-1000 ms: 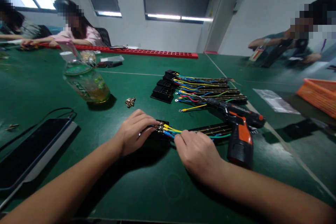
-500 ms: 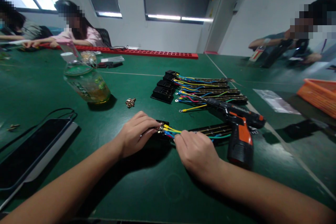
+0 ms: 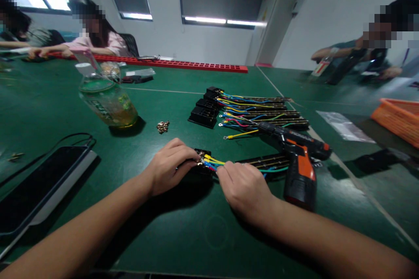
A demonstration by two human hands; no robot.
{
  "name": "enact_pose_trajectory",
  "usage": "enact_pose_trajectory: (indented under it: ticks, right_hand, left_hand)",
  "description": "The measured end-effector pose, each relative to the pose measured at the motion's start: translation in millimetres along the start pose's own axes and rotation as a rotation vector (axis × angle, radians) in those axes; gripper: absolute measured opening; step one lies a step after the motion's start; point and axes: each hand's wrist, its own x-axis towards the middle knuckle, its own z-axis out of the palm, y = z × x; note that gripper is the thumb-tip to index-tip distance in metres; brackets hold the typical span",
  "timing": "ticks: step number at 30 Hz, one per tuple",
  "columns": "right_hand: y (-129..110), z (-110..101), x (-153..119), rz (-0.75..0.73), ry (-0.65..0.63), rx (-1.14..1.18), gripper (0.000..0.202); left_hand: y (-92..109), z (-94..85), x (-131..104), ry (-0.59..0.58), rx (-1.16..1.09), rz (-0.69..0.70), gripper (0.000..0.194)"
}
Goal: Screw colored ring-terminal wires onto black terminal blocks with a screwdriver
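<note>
My left hand (image 3: 172, 163) is closed, thumb and fingertips pinched on the terminal end of a black socket block (image 3: 203, 170). Yellow, blue and red wires (image 3: 213, 160) with ring lugs run from its brass screws to the right. My right hand (image 3: 244, 185) has its fingers curled round these wires, beside a long black metal-lined strip (image 3: 270, 162). Anything small between the left fingertips is hidden. A black-and-orange cordless drill (image 3: 303, 157) lies just right of my right hand. Beyond my hands rest several similar wired black sockets (image 3: 203, 115).
A heap of small brass screws (image 3: 163, 127) lies left of the sockets. Further left are a drink jar (image 3: 114, 107) and a phone (image 3: 42, 187) with its cable. On the right sit a plastic bag (image 3: 343, 126) and an orange basket (image 3: 397, 115). Other people sit across the table.
Both hands stay almost where they were, with only slight finger movement at the terminals and wires. The camera view has shifted very slightly.
</note>
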Motion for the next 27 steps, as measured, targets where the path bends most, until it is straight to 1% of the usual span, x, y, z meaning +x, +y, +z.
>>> enact_pose_trajectory:
  ticks: [4, 10, 17, 27]
  right_hand:
    - [0.8, 1.6, 0.5, -0.009, 0.000, 0.006, 0.026]
    - [2.0, 3.1, -0.5, -0.027, 0.004, -0.002, 0.026]
    - [2.3, 3.9, -1.4, -0.036, -0.001, 0.022, 0.025]
    - [3.8, 1.0, -0.3, -0.036, 0.013, 0.035, 0.026]
  left_hand:
    - [0.3, -0.2, -0.5, -0.003, -0.009, 0.001, 0.009]
    - [-0.5, 1.5, -0.4, 0.016, -0.010, 0.037, 0.011]
    - [-1.5, 2.1, -1.9, -0.003, -0.021, 0.048, 0.012]
    - [-1.9, 1.7, -1.1, -0.007, -0.013, 0.049, 0.010]
